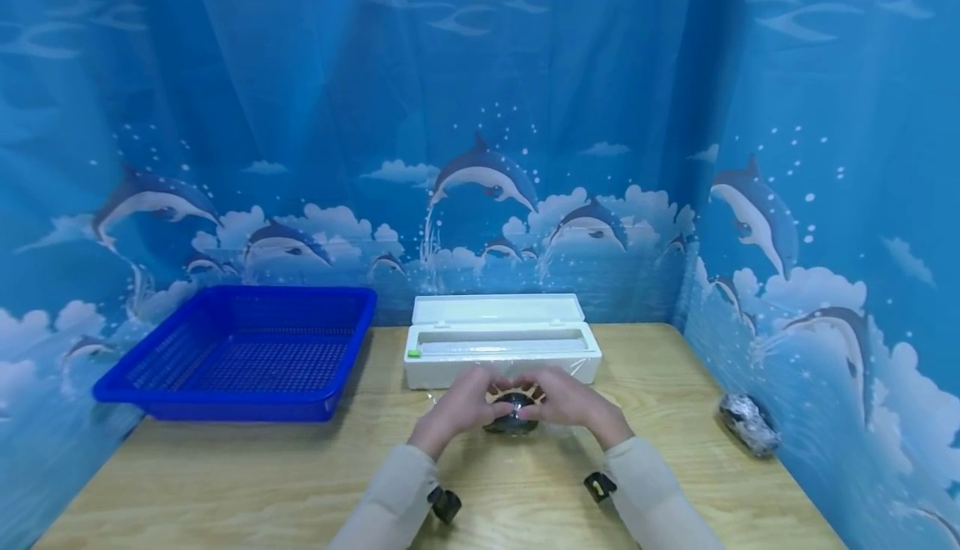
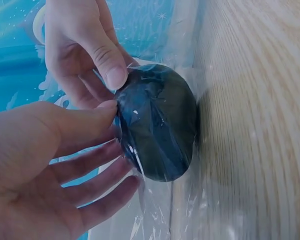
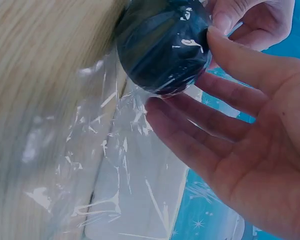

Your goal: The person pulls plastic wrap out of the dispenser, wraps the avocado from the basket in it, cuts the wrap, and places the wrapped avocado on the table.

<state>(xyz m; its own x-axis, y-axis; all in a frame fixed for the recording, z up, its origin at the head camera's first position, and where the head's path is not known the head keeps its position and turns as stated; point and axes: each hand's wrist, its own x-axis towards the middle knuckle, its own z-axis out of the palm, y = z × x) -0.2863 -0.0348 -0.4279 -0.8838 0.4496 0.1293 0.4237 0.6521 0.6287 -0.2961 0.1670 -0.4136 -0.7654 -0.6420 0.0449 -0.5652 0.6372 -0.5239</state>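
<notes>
A dark, smooth, rounded object (image 1: 512, 427) stands on the table in front of the white box, with clear cling film (image 3: 122, 170) stretched over it. Its exact kind cannot be told through the film. My left hand (image 1: 468, 404) holds it from the left, thumb on the near upper side and fingers behind. From the right, my right hand (image 1: 570, 404) grips it likewise, the two thumb tips close together at its top. In the left wrist view the film clings in creases to the dark object (image 2: 157, 125). Loose film spreads below the fingers in the right wrist view.
Behind the hands is a white cling film dispenser box (image 1: 450, 377), lid raised, with a green tab (image 1: 413, 353). A blue plastic basket (image 1: 225, 411) stands on the left of the wooden table (image 1: 285, 475). At the right edge lies a foil-wrapped bundle (image 1: 750, 425).
</notes>
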